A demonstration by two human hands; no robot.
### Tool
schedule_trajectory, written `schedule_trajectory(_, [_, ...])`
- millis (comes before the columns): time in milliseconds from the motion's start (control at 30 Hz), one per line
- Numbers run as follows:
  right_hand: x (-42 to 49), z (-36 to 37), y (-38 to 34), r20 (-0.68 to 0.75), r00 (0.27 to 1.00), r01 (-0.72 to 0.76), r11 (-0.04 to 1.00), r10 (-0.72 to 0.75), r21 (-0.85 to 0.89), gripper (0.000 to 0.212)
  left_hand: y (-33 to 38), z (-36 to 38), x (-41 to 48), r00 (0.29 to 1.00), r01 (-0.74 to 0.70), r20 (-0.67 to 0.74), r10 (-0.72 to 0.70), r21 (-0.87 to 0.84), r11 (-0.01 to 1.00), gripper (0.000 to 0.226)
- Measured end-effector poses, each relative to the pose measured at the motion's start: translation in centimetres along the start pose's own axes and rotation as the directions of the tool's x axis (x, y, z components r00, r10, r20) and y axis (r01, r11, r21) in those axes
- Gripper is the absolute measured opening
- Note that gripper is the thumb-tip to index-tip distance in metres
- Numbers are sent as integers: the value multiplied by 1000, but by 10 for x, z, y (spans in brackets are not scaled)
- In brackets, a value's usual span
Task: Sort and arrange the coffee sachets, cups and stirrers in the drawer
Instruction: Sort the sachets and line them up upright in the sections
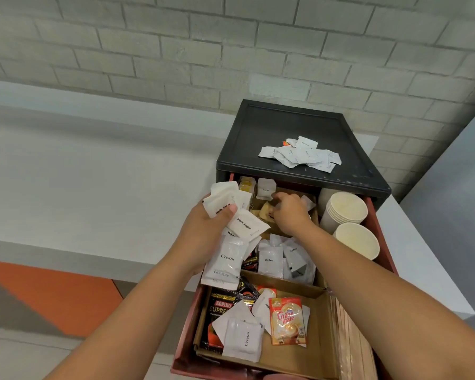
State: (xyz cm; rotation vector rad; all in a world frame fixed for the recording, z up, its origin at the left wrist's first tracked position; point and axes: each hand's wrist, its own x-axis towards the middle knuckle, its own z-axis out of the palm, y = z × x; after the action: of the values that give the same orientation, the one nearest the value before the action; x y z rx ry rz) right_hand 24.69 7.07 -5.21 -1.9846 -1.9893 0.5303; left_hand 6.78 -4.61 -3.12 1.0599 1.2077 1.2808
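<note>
- Head camera looks down into the open red drawer [183, 346] of a black cabinet [272, 122]. Cardboard dividers [283, 282] cut the drawer into compartments.
- The left hand [203, 229] grips a fan of white sachets [243, 224], printed "White Sugar" and "Cream", over the drawer's left edge. I judge it is gathering them so they can go to one place together.
- The right hand [288, 212] reaches into the back compartment with its fingers curled down among the packets. I cannot tell whether it pinches one.
- The "Coffee" sachets [269, 260] lie in the middle compartment. The front compartment holds a mix, such as the Kopiko pack [220, 311] and the Coffee mate sachet [287, 320], so the sorting looks only partly done.
- The paper cups [346, 207] sit nested at the right back corner. The wooden stirrers [351, 338] lie along the right side.
- A loose pile [302, 153] of white packets rests on the cabinet top, probably set aside.
- The cabinet stands on a pale counter [93, 160] against a grey brick wall [176, 37]. An orange surface [52, 292] shows lower left.
</note>
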Motion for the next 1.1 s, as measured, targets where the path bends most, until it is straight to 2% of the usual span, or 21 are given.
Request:
schedule_trajectory(67, [-16,-4,-6,-125,992,47,992,-33,117,38,-1,1,-1,1000,-13,-18,13,14,1000,18])
schedule_trajectory(133, [-40,-6,-7,-293,950,187,945,-105,267,28,-1,1,-1,999,-27,-24,28,16,999,14])
schedule_trajectory(200, [-62,-9,-3,-399,898,316,904,-188,286,20,-1,2,0,999,-28,-30,28,13,1000,13])
schedule_trajectory(233, [-69,-10,0,-408,884,351,899,-227,263,19,-1,2,0,999,-23,-38,24,10,1000,13])
schedule_trajectory(333, [-78,-18,9,-340,904,347,909,-258,232,18,-1,3,0,999,-14,-49,14,9,1000,16])
schedule_trajectory(467, [-100,-31,7,-161,960,276,861,-228,427,14,0,3,-1,998,-11,-57,12,18,1000,17])
schedule_trajectory(567, [-130,-31,-9,36,975,142,745,-217,652,44,0,4,-1,996,-25,-85,29,40,999,16])
schedule_trajectory(667, [-150,-19,-25,174,959,38,711,-222,702,62,-1,6,-1,991,-59,-116,66,68,996,16])
schedule_trajectory(800, [-154,-12,-35,209,948,-4,644,-242,765,56,-1,6,-2,990,-73,-117,80,63,995,18])
schedule_trajectory(1000, [-146,-41,-18,290,889,43,695,-355,718,39,-1,3,0,995,-48,-81,49,17,999,15])
schedule_trajectory(1100, [-140,-56,-9,283,879,65,684,-384,726,38,2,5,2,998,-24,-59,24,-10,1000,17])
